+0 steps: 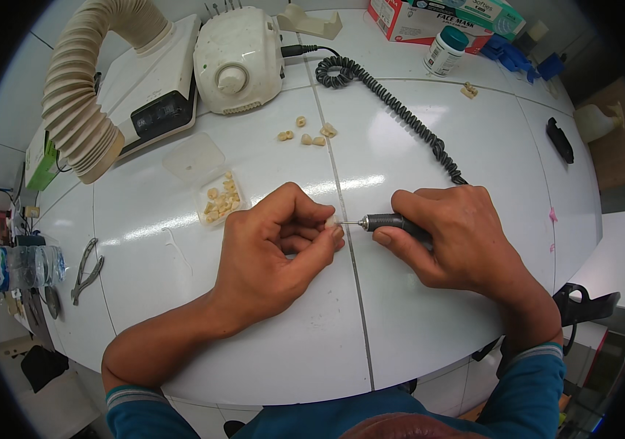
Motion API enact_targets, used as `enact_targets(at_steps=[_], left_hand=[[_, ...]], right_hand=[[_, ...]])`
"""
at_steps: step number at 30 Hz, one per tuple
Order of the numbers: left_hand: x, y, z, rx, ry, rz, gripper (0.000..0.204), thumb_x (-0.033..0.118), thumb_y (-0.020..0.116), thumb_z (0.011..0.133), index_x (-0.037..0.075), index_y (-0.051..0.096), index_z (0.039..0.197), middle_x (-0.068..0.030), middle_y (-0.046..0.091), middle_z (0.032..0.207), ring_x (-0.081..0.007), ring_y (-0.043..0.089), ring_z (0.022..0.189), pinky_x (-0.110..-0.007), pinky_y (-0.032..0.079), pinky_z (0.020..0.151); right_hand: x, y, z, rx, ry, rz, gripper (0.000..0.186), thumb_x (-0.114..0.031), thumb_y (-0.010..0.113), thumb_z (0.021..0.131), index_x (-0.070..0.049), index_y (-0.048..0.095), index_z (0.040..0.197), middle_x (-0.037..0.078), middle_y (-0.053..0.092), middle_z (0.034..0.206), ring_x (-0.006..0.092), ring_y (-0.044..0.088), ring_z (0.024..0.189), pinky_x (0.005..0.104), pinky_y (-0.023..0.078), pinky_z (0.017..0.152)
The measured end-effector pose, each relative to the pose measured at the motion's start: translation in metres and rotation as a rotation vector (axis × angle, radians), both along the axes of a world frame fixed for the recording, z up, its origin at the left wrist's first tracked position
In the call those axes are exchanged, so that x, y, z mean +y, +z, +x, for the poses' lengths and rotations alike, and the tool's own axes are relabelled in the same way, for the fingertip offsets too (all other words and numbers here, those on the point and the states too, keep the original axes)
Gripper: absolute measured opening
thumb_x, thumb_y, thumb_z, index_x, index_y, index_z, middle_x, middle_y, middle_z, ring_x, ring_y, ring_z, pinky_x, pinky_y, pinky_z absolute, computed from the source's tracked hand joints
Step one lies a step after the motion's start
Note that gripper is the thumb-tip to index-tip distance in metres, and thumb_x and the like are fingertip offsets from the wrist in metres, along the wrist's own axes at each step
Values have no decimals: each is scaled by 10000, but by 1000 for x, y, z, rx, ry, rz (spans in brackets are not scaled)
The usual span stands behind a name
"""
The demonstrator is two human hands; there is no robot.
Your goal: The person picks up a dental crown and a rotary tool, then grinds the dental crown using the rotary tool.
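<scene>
Over the middle of the white tiled table, my left hand (272, 252) pinches a small pale piece (332, 221) between thumb and fingertips; it looks like a dental crown, mostly covered by the fingers. My right hand (451, 230) is closed around a black rotary handpiece (385, 222), whose thin metal bit points left and meets the pale piece or nearly so. From the handpiece a black coiled cord (407, 110) runs back to a cream control unit (233, 62). Beside my left hand stands a clear box (213, 208) holding several cream tooth-shaped pieces (226, 196), its lid folded back.
Several loose crowns (307, 139) lie beyond my hands. A ribbed suction hose (71, 102) arches at the far left, above a white machine (155, 95). Metal pliers (87, 272) lie at the left, a bottle (445, 51) and boxes (429, 25) at the back right, a black object (559, 140) at right.
</scene>
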State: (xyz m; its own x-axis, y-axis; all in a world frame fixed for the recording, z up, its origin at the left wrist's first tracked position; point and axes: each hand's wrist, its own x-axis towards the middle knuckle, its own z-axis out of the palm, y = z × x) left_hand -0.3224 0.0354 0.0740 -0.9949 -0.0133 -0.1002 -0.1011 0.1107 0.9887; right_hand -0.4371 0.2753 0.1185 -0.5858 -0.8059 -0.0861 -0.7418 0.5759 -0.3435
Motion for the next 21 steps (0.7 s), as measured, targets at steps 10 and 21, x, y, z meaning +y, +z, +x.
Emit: enact_targets(at_steps=[10,21], left_hand=[[1,1,0,-24,2,31,145,21,716,1086,-40,625,1181,-150,763,1111,-227,826,1081,-258,677,809],[-1,-1,0,4,-25,32,161,20,720,1088,-41,616,1195,-159,764,1135,-239,823,1106,-267,682,825]], right_hand=[[0,0,1,-3,-30,-4,471,-477,711,1057,-52,710,853,122,689,662,349,665,546,474,454,529],[-1,0,0,-20,-41,-10,458,-469,722,1050,-49,716,867,125,689,663,359,666,557,479,461,544]])
